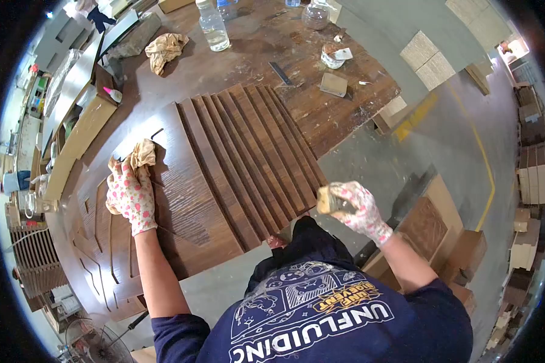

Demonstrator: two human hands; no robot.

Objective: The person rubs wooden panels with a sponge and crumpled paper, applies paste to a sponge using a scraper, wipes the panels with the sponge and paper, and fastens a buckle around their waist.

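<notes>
My left hand [131,198], in a white glove with pink flowers, is closed on a crumpled tan cloth [142,155]. It presses the cloth against a brown wood-grain panel [181,219] that has dark lines on its left part. To the right of that, several brown panels [248,151] lie overlapping like steps. My right hand [362,213], gloved alike, grips a small beige-and-grey block [329,199] just off the right edge of the stepped panels; its exact kind does not show.
Across the worn brown table [266,42] are another crumpled cloth [165,52], a clear bottle [212,27], a white tub [335,55], a dark flat strip [280,73] and a small square piece [333,85]. Cardboard [460,260] stands on the floor at right; a fan [94,342] is at lower left.
</notes>
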